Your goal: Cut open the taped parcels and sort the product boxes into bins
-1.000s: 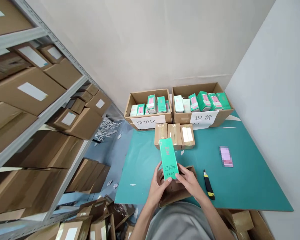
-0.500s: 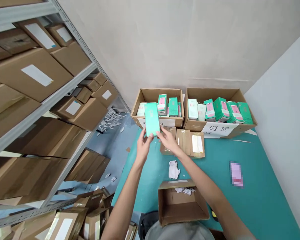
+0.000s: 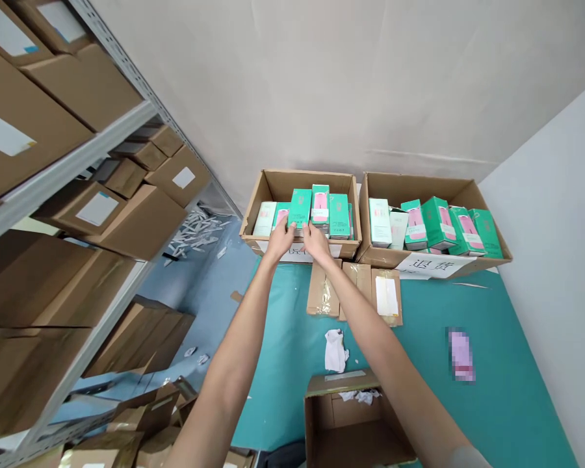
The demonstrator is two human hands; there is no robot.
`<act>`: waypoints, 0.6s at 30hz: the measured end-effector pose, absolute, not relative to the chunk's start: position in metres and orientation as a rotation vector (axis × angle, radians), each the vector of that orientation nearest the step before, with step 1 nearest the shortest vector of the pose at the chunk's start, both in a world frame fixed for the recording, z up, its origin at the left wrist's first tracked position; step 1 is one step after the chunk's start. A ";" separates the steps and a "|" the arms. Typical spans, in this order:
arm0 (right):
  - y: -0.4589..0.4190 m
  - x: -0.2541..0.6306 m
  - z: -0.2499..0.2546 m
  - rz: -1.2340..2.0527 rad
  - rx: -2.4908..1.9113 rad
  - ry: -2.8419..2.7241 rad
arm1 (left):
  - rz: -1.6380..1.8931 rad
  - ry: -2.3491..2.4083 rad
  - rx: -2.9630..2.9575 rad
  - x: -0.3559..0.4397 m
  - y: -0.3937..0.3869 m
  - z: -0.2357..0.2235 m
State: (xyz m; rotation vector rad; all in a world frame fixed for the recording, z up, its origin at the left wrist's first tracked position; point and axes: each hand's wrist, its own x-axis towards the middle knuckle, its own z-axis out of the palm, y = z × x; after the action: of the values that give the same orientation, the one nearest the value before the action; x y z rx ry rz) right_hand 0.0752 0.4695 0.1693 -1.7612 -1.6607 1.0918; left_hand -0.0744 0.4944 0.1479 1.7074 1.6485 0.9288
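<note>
Both my arms reach far forward over the teal table (image 3: pixel 492 390). My left hand (image 3: pixel 280 239) and my right hand (image 3: pixel 314 240) together grip the bottom of a green product box (image 3: pixel 301 207), which stands upright inside the left cardboard carton (image 3: pixel 268 183). That carton holds several other green and pale boxes. The fingers of both hands are curled on the box.
A second carton (image 3: pixel 468 187) of green boxes stands to the right. Three small taped brown parcels (image 3: pixel 355 291) lie in front of the cartons. An open brown box (image 3: pixel 355 426) and crumpled paper (image 3: pixel 336 350) are near me. Shelves of brown boxes (image 3: pixel 53 195) fill the left.
The green box went from above the open brown box near me, forward across the table, and down into the left carton. Both hands stayed on it.
</note>
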 end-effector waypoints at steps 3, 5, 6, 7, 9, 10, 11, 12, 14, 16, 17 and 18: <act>0.462 0.090 0.164 1.085 -1.803 -1.676 | 0.616 1.782 1.719 -0.051 0.507 0.149; 0.453 0.100 0.164 1.018 -1.771 -1.733 | 0.530 1.819 1.734 -0.039 0.508 0.151; 0.445 0.106 0.165 0.951 -1.730 -1.769 | 0.574 1.818 1.762 -0.034 0.503 0.150; 0.433 0.113 0.165 0.878 -1.669 -1.801 | 0.673 1.805 1.801 -0.032 0.493 0.147; 0.397 0.135 0.161 0.786 -1.525 -1.840 | 0.939 1.758 1.878 -0.032 0.455 0.132; 0.374 0.149 0.157 0.786 -1.466 -1.846 | 1.045 1.734 1.891 -0.033 0.427 0.122; 0.348 0.165 0.151 0.815 -1.431 -1.847 | 1.103 1.716 1.876 -0.034 0.395 0.109; 0.321 0.183 0.144 0.860 -1.433 -1.845 | 1.107 1.706 1.834 -0.036 0.359 0.095; 0.269 0.217 0.125 0.999 -1.522 -1.859 | 0.975 1.661 1.688 -0.036 0.284 0.067; 0.226 0.242 0.101 1.209 -1.625 -1.928 | 0.726 1.612 1.509 -0.032 0.218 0.041; 0.210 0.250 0.088 1.327 -1.677 -1.974 | 0.609 1.591 1.435 -0.028 0.193 0.031; 0.198 0.255 0.075 1.444 -1.729 -2.002 | 0.515 1.573 1.379 -0.024 0.175 0.022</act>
State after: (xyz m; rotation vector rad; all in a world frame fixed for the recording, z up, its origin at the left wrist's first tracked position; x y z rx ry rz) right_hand 0.2546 0.1982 0.0747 -1.7293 -2.0017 1.4443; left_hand -0.0235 0.1748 0.0215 1.3787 1.5733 0.5151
